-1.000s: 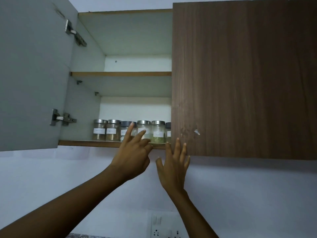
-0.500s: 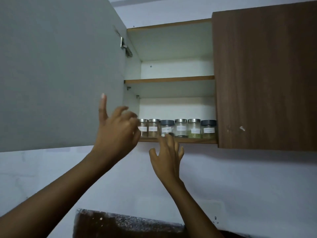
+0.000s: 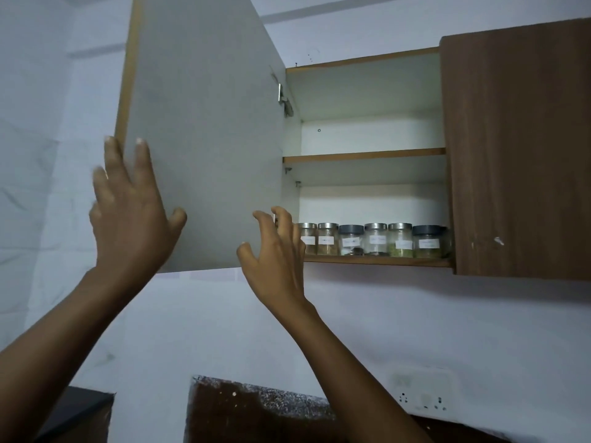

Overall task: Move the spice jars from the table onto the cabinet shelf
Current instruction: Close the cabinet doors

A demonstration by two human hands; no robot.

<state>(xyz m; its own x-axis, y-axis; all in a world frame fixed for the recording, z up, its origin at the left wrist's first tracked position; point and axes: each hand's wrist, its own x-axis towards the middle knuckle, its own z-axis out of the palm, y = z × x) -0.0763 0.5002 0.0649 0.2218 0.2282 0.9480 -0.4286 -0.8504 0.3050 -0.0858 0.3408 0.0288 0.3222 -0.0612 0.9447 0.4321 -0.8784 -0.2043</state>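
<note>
Both hands up at the cabinet (image 3: 367,91), jars (image 3: 374,239) lined up on the bottom shelf (image 3: 377,261).
The left hand (image 3: 128,215) is spread flat, fingers apart, over the grey inner face of the open door (image 3: 208,123) near its outer edge (contact too blurred to confirm). The right hand (image 3: 275,263) holds nothing, fingers loosely curled, just left of the row's first jar. The brown door (image 3: 518,148) is closed.

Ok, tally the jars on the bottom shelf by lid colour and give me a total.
Silver-lid jars: 4
Dark-lid jars: 2
Total: 6 jars, all standing in one row on the bottom shelf
</note>
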